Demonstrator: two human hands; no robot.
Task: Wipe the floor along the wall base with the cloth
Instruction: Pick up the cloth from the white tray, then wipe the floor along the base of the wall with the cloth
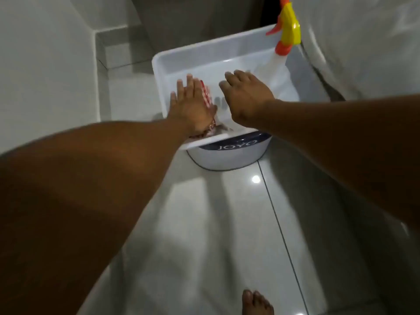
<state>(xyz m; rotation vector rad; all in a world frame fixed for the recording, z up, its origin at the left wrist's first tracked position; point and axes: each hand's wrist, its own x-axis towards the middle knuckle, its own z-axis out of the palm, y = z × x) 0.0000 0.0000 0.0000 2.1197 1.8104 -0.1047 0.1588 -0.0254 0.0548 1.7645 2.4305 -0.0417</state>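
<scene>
A red-and-white checked cloth (206, 94) lies inside a white plastic tray (204, 51). My left hand (192, 103) reaches over the tray's near left part, fingers spread, lying on the cloth and covering most of it. My right hand (246, 92) hovers over the tray's middle, fingers apart, holding nothing. Whether the left hand grips the cloth I cannot tell. The wall base (100, 71) runs along the left of the glossy tiled floor (216, 223).
The tray rests on a white basin with a dark label (229, 153). A spray bottle with a yellow and orange head (286, 42) leans in the tray's far right corner. White fabric (363, 42) hangs at right. My bare foot (255, 303) stands at the bottom edge.
</scene>
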